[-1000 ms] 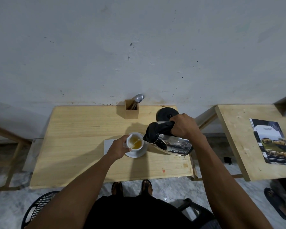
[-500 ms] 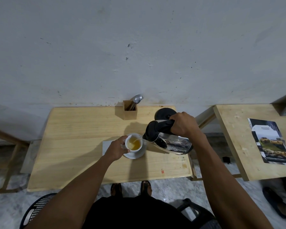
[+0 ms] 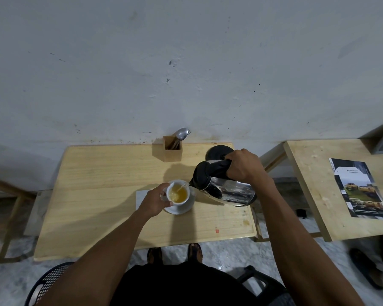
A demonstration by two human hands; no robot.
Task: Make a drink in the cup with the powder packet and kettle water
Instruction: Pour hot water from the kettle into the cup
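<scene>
Head view, the only one I have: the right hand (image 3: 243, 165) is wrapped tight round the black handle of the steel kettle (image 3: 228, 191), which is tipped left with its spout at the rim of the cup (image 3: 178, 193); a thin stream runs into yellow liquid there. The left hand (image 3: 154, 200) is curled against the cup's left side, fingers closed on it, though I cannot tell whether they hook the handle. The cup stands on a white saucer (image 3: 181, 208) near the middle of the wooden table (image 3: 102, 195). A pale flat sheet (image 3: 142, 196) lies just left of the saucer, partly under the left wrist; I cannot tell if it is the powder packet. Behind the kettle, the black kettle base (image 3: 216, 151) is half hidden by the right hand. A wooden holder (image 3: 172, 152) with a spoon (image 3: 181, 133) stands at the table's far edge by the wall. On a second table (image 3: 307, 195) to the right lies a brochure (image 3: 358, 187). Below, sandalled feet (image 3: 175, 253) and a black chair (image 3: 47, 283).
</scene>
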